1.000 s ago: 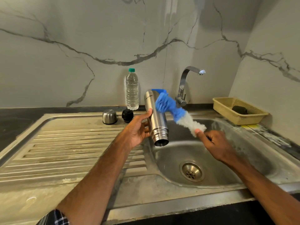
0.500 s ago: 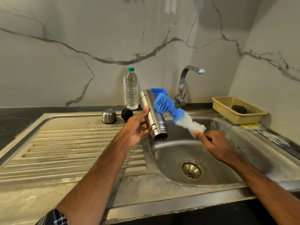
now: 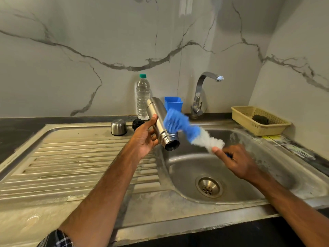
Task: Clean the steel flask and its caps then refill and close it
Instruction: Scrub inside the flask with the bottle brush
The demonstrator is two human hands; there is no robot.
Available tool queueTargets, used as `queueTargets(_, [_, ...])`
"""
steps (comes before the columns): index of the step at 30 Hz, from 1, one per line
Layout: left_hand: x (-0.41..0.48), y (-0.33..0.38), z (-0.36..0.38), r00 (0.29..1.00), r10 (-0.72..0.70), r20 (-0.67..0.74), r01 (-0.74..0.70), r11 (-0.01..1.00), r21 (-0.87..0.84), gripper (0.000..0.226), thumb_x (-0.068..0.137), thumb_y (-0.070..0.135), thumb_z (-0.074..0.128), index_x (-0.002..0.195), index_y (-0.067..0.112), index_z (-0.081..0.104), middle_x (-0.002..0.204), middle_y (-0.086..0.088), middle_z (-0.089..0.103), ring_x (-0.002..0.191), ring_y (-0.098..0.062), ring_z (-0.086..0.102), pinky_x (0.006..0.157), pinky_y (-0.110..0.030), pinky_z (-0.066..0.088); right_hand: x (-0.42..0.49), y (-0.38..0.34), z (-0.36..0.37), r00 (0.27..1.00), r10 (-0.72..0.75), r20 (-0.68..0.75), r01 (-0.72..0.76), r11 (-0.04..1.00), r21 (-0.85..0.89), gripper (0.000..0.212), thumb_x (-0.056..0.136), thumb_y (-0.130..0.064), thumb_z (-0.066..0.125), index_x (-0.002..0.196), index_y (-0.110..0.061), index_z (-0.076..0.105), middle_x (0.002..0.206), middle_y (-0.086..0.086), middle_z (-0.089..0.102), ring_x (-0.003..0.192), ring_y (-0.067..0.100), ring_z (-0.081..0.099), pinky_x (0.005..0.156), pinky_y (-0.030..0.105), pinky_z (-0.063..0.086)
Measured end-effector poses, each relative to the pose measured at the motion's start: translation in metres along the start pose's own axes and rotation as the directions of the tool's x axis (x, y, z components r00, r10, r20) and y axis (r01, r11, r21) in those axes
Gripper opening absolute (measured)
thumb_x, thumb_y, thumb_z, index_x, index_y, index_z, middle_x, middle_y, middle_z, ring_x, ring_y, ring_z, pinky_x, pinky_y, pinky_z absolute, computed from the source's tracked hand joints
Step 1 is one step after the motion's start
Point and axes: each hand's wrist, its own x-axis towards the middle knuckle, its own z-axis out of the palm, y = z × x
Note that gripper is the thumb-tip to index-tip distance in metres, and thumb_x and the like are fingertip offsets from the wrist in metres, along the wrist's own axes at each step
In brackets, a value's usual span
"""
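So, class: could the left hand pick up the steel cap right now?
Probably not: the left hand grips the flask, though the path to the steel cap looks unobstructed.

Silver flask point(image 3: 158, 122), blue-and-white brush point(image 3: 188, 131) — green-capped bottle point(image 3: 143, 97), yellow basket point(image 3: 249, 125).

Head-worn wide camera looks forward and down, close over the sink point(image 3: 179, 168).

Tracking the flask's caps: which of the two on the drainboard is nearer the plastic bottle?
The black cap, in front of the plastic bottle; the steel cap stands further left.
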Motion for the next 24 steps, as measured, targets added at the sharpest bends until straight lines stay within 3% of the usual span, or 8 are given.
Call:
queueTargets(4, [0.0021, 0.0017, -0.0022, 1.0, 0.024, -0.016, -0.024, 1.0, -0.002, 0.043, 0.087, 0.032, 0.077, 0.118, 0.007, 0.062, 0.091, -0.01, 0.074, 0.078, -0.022, 0.074, 0.065, -0.035, 0.061, 0.0, -0.0012, -0.0017, 1.0, 0.007, -0.017, -0.007, 1.0, -0.009, 0.079, 0.093, -0.074, 0.039, 0.046, -0.011, 0.047, 0.039, -0.004, 0.035, 0.035, 0.012, 0.034, 0.042, 0.023, 0.027])
queueTargets(8, [0.0032, 0.0026, -0.0052, 1.0, 0.028, 0.001, -0.028, 0.999, -0.04, 0.04, 0.087, 0.032, 0.077, 0.115, 0.008, 0.061, 0.087, -0.009, 0.073, 0.079, -0.025, 0.074, 0.068, -0.038, 0.062, -0.0016, -0.0079, -0.0033, 0.998, -0.062, -0.004, 0.062, 0.998, -0.034, 0.065, 0.094, -0.063, 0.046, 0.042, -0.024, 0.038, 0.038, -0.01, 0.028, 0.034, 0.009, 0.029, 0.042, 0.017, 0.02])
queueTargets(12, [0.0033, 0.0036, -0.0039, 0.999, 0.043, 0.01, -0.042, 0.998, -0.037, 0.044, 0.089, 0.033, 0.075, 0.121, 0.007, 0.061, 0.085, -0.006, 0.071, 0.077, -0.022, 0.072, 0.064, -0.035, 0.061, -0.0022, -0.0063, -0.0044, 0.999, -0.022, -0.027, 0.022, 1.0, 0.017, 0.072, 0.094, -0.071, 0.041, 0.043, -0.02, 0.043, 0.037, -0.009, 0.032, 0.033, 0.01, 0.032, 0.041, 0.02, 0.024])
queueTargets(14, [0.003, 0.0043, -0.0039, 0.999, 0.039, 0.024, -0.038, 0.998, -0.047, 0.035, 0.09, 0.032, 0.074, 0.113, 0.01, 0.062, 0.081, -0.005, 0.069, 0.073, -0.021, 0.071, 0.064, -0.035, 0.061, -0.0026, -0.0037, -0.0037, 0.998, -0.064, 0.009, 0.065, 0.998, -0.012, 0.073, 0.095, -0.066, 0.045, 0.044, -0.014, 0.045, 0.038, -0.008, 0.031, 0.033, 0.012, 0.031, 0.041, 0.022, 0.024])
queueTargets(17, [0.0019, 0.0049, -0.0037, 0.998, 0.055, 0.026, -0.053, 0.997, -0.052, 0.037, 0.09, 0.033, 0.073, 0.114, 0.008, 0.061, 0.085, -0.005, 0.07, 0.077, -0.021, 0.072, 0.068, -0.036, 0.062, -0.0025, -0.0011, -0.0045, 0.999, -0.04, -0.036, 0.039, 0.999, -0.028, 0.077, 0.095, -0.07, 0.041, 0.045, -0.012, 0.047, 0.038, 0.003, 0.036, 0.034, 0.02, 0.036, 0.04, 0.031, 0.028])
queueTargets(20, [0.0022, 0.0056, -0.002, 0.997, 0.068, 0.045, -0.062, 0.992, -0.11, 0.056, 0.085, 0.034, 0.075, 0.129, 0.004, 0.057, 0.097, -0.011, 0.075, 0.094, -0.026, 0.072, 0.092, -0.043, 0.059, -0.0024, -0.0006, -0.0054, 0.997, -0.038, -0.07, 0.037, 0.999, -0.016, 0.073, 0.097, -0.065, 0.042, 0.044, -0.014, 0.045, 0.039, 0.006, 0.036, 0.034, 0.018, 0.033, 0.041, 0.028, 0.027])
queueTargets(22, [0.0032, 0.0057, -0.0013, 0.995, 0.06, 0.073, -0.05, 0.991, -0.127, 0.056, 0.087, 0.034, 0.074, 0.129, 0.002, 0.057, 0.113, -0.015, 0.07, 0.109, -0.031, 0.064, 0.112, -0.051, 0.044, -0.0021, -0.0034, -0.005, 0.997, -0.049, -0.063, 0.049, 0.999, -0.007, 0.073, 0.097, -0.064, 0.043, 0.044, -0.014, 0.042, 0.039, 0.004, 0.033, 0.034, 0.014, 0.03, 0.041, 0.028, 0.026])
queueTargets(24, [0.0018, 0.0043, 0.0031, 0.993, 0.041, 0.113, -0.025, 0.991, -0.135, 0.054, 0.088, 0.034, 0.075, 0.127, 0.002, 0.057, 0.123, -0.017, 0.061, 0.115, -0.032, 0.057, 0.117, -0.052, 0.038, -0.0022, -0.0029, -0.0058, 0.996, -0.036, -0.076, 0.037, 0.999, 0.014, 0.077, 0.097, -0.067, 0.041, 0.044, -0.011, 0.043, 0.04, 0.009, 0.035, 0.034, 0.016, 0.03, 0.041, 0.033, 0.026])
